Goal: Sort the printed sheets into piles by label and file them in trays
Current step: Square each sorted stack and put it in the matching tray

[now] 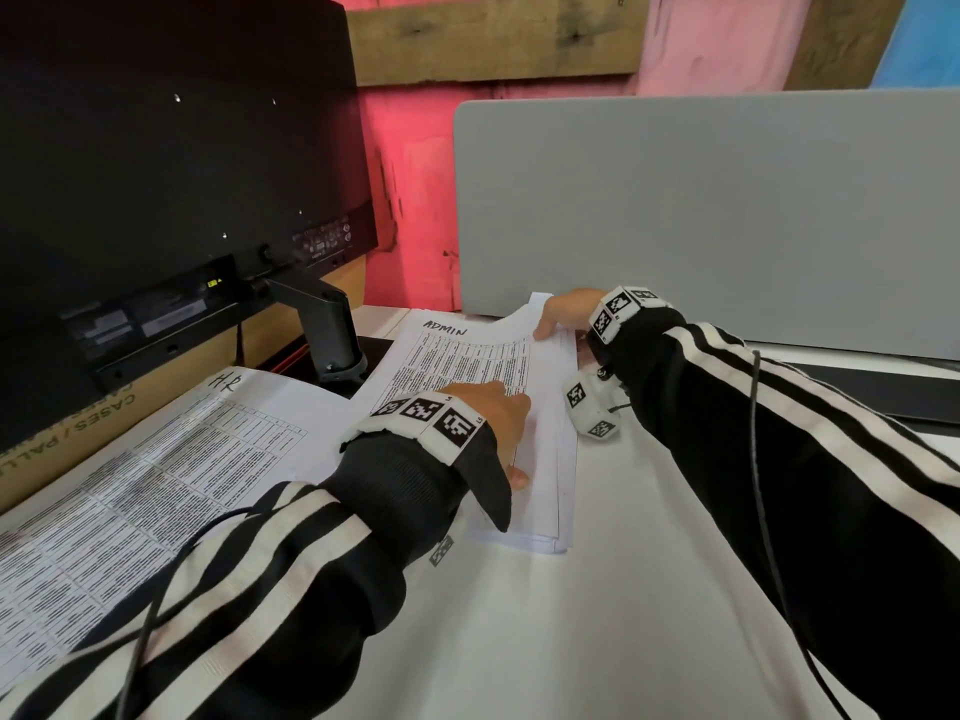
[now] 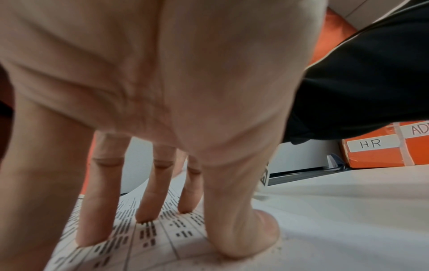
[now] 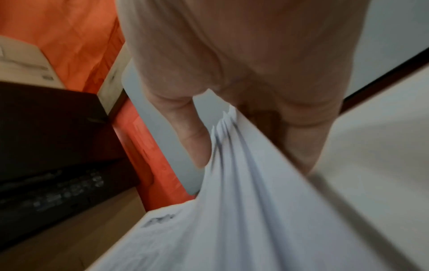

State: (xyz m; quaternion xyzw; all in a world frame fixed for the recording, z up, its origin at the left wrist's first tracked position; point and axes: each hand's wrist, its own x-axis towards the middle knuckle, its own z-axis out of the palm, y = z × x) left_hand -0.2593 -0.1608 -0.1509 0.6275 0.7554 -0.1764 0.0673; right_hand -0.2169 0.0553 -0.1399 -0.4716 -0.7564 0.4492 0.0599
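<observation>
A stack of printed sheets headed ADMIN (image 1: 462,361) lies on the white desk (image 1: 623,589), in the middle. My left hand (image 1: 493,413) rests on it with straight fingers (image 2: 148,201), whose tips press on the top sheet (image 2: 162,238). My right hand (image 1: 558,314) pinches the stack's far right corner; thumb and fingers grip several sheet edges (image 3: 232,146) and lift them a little. A second pile headed HR (image 1: 156,485) lies to the left. Orange trays labelled HR (image 2: 371,146) and AD (image 2: 417,141) stand on the desk in the left wrist view.
The black back of a monitor (image 1: 171,174) on its arm (image 1: 322,330) stands at the far left, above a cardboard box (image 1: 78,423). A grey divider panel (image 1: 727,226) closes the far side. A dark flat strip (image 1: 883,392) lies at the right.
</observation>
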